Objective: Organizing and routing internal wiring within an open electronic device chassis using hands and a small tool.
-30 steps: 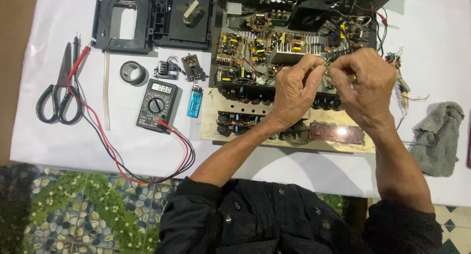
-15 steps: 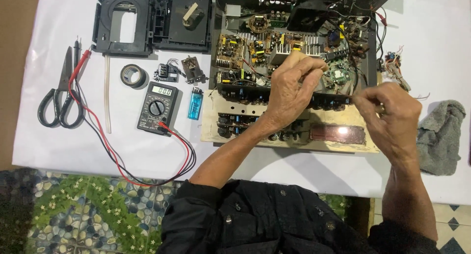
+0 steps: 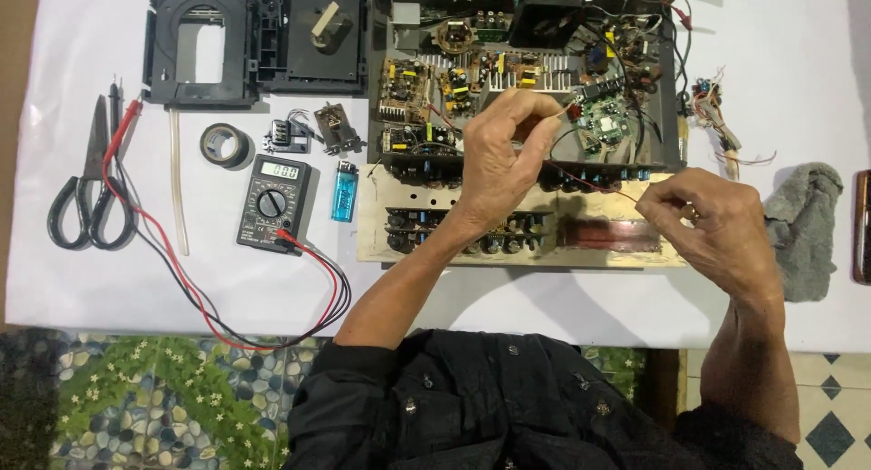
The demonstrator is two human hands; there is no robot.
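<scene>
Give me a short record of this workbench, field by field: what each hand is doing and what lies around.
Left hand: left hand over the open amplifier chassis, pinching one end of a thin red wire
Right hand: right hand pinching the wire's other end, off to the chassis's right
Table: white table
Left of chassis: multimeter with red and black leads, blue lighter, tape roll, scissors
Right edge: grey cloth
</scene>
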